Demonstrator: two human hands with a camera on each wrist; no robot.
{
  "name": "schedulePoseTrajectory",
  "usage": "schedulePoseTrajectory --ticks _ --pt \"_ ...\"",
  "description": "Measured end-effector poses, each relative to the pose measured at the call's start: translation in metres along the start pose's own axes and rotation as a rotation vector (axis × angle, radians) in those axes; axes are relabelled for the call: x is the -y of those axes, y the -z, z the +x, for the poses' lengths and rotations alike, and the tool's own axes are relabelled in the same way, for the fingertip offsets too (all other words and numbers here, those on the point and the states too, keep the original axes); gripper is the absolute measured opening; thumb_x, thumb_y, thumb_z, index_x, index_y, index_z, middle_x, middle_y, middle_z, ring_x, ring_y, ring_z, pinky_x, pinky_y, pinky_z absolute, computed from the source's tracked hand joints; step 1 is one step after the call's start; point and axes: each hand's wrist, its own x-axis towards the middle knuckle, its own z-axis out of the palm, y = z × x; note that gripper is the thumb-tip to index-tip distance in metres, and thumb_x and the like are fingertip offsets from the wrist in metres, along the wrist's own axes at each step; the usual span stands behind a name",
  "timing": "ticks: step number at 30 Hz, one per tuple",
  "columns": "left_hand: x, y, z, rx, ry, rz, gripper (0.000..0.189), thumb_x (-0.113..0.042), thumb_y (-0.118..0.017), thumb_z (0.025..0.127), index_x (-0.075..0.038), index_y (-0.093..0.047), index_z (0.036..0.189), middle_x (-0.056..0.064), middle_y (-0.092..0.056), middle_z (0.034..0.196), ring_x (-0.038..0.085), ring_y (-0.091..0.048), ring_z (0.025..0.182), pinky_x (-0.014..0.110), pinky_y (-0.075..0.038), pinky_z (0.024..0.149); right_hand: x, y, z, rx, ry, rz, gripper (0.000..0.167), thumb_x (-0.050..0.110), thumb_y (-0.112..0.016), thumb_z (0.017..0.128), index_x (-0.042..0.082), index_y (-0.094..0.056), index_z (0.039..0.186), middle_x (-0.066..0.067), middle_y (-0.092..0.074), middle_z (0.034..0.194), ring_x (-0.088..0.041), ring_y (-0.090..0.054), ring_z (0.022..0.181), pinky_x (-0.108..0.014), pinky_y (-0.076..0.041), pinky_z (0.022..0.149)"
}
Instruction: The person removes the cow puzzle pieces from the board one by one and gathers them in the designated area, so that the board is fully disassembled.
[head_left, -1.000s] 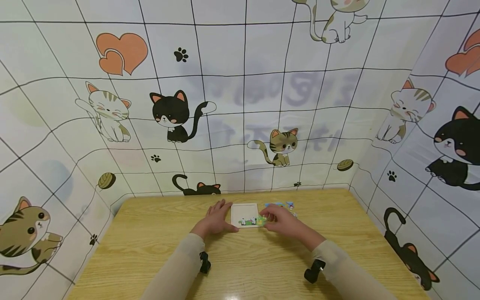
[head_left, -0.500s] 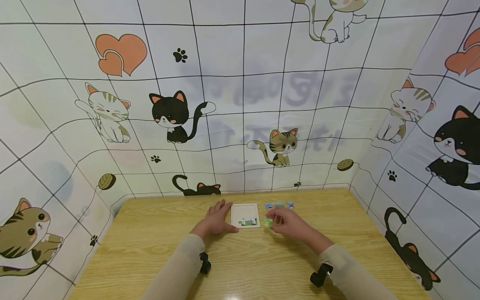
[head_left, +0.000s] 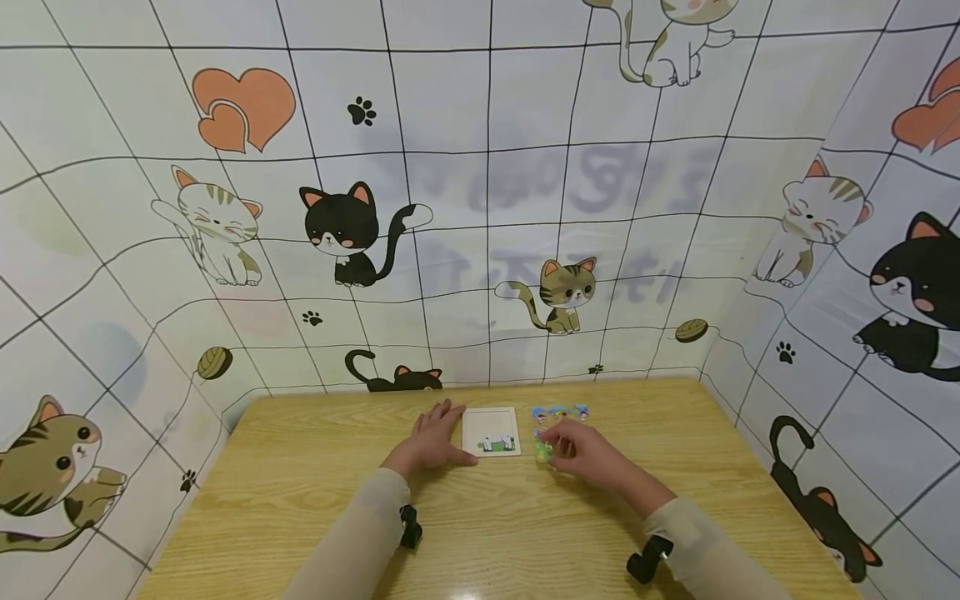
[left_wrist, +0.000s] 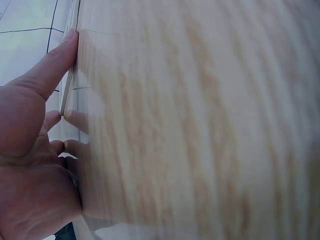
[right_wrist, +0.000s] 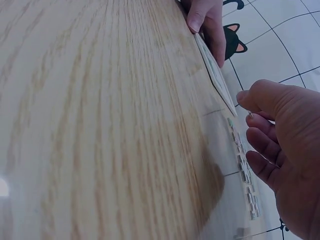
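Note:
A shallow, light wooden puzzle tray (head_left: 490, 423) lies on the table, with joined green-and-white puzzle pieces (head_left: 497, 444) in its lower right corner. My left hand (head_left: 432, 437) rests along its left side, fingers spread and thumb (left_wrist: 55, 62) at the front edge. To the right of the tray, my right hand (head_left: 581, 450) is low over loose puzzle pieces (head_left: 559, 412). In the right wrist view its thumb and index finger pinch a small, thin puzzle piece (right_wrist: 250, 115), mostly hidden by the fingers. A yellow-green puzzle piece (head_left: 542, 452) shows beside the fingertips.
The wooden table (head_left: 480, 517) ends at the back against a cat-print wall cloth (head_left: 450, 250). Several loose pieces (right_wrist: 244, 167) lie flat in a group under the right hand. Black wrist mounts (head_left: 648, 558) sit on both sleeves.
My right hand has moved right, away from the tray's corner, with the yellow-green piece, which now lies beside the fingertips among the loose pieces. The left hand has stayed in place.

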Motion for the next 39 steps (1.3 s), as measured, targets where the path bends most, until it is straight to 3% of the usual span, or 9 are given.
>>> schedulePoseTrajectory --ticks 6,16,25,39 --pt "0.01 -0.005 0.005 -0.019 -0.024 -0.005 0.115 -0.055 -0.095 0.085 -0.01 -0.037 0.173 0.026 -0.019 0.181 0.049 -0.013 0.167 0.07 -0.005 0.132 -0.003 -0.003 -0.002 0.012 -0.008 -0.012 0.036 0.002 -0.082 0.099 -0.002 -0.072 0.134 -0.006 -0.067 0.11 -0.016 -0.06 0.093 -0.029 -0.055 0.078" --pt "0.012 -0.006 0.006 -0.009 -0.023 -0.005 0.115 -0.055 -0.095 0.085 -0.012 -0.037 0.173 0.025 -0.018 0.181 0.049 -0.014 0.167 0.072 -0.007 0.131 -0.002 -0.003 -0.005 0.033 -0.059 0.002 0.036 0.005 -0.079 0.102 -0.002 -0.07 0.136 -0.011 -0.066 0.115 -0.023 -0.058 0.097 -0.032 -0.053 0.082" --pt "-0.006 0.004 -0.007 0.002 -0.008 -0.015 0.11 -0.049 -0.094 0.088 -0.008 -0.036 0.173 0.026 -0.017 0.181 0.048 -0.013 0.167 0.069 -0.005 0.133 -0.003 -0.005 -0.004 0.033 -0.074 -0.036 0.032 0.005 -0.078 0.103 -0.002 -0.072 0.134 -0.009 -0.068 0.117 -0.022 -0.06 0.099 -0.033 -0.054 0.085" --pt "0.019 -0.011 0.015 -0.022 0.003 0.043 0.116 -0.058 -0.094 0.084 -0.014 -0.036 0.174 0.021 -0.017 0.183 0.045 -0.012 0.169 0.068 -0.006 0.133 -0.002 -0.004 0.002 0.051 -0.111 -0.061 0.03 0.006 -0.078 0.103 -0.001 -0.072 0.132 -0.008 -0.067 0.117 -0.017 -0.06 0.099 -0.033 -0.055 0.085"
